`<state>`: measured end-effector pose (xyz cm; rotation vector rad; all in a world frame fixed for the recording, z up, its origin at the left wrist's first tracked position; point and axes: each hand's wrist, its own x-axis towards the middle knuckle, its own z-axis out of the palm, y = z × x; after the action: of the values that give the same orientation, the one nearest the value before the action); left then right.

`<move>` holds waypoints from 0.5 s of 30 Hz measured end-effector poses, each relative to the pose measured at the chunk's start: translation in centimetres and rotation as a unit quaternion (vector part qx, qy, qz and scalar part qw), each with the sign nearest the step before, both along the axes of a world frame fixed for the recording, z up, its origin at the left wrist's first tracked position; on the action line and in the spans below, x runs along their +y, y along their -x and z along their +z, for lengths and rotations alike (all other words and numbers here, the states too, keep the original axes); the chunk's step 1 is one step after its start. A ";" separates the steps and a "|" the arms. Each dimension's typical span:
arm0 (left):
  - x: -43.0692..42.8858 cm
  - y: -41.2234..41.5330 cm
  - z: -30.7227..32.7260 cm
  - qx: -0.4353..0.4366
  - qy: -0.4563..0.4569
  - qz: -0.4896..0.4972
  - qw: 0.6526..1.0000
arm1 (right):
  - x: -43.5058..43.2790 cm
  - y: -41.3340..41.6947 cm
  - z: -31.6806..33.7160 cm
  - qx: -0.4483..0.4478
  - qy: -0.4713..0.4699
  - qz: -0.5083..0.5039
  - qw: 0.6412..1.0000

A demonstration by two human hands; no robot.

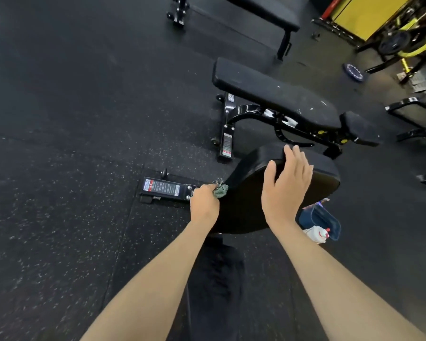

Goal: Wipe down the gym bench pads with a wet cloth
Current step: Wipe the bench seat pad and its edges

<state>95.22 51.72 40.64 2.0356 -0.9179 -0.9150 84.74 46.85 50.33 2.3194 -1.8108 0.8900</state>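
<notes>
Cloth [220,190] bunched in left hand [204,201] against pad [246,200] edge.

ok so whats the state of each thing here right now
left grip, holds the cloth at the pad's left edge
cloth, bunched up, against the pad's side
right grip, open, flat on the pad's top end
pad, tilted up
middle bench, flat, white specks on top
far bench, flat
bottle, lying at the blue tub; in or beside, cannot tell
</notes>
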 end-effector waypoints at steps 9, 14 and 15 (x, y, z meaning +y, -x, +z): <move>-2.7 1.5 5.7 0.070 0.313 0.058 0.945 | -0.7 -0.8 -0.9 -0.038 0.050 -0.042 0.997; -0.2 2.7 0.1 0.056 0.256 0.081 0.962 | -1.0 -0.8 -1.7 -0.069 0.072 -0.034 0.994; 0.3 2.6 -0.8 0.060 0.217 0.071 0.972 | -1.0 -0.8 -1.8 -0.072 0.075 -0.034 0.994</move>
<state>92.59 52.00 39.82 1.6294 -0.8129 -0.6799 85.55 45.83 48.53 2.1408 -1.7918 1.1669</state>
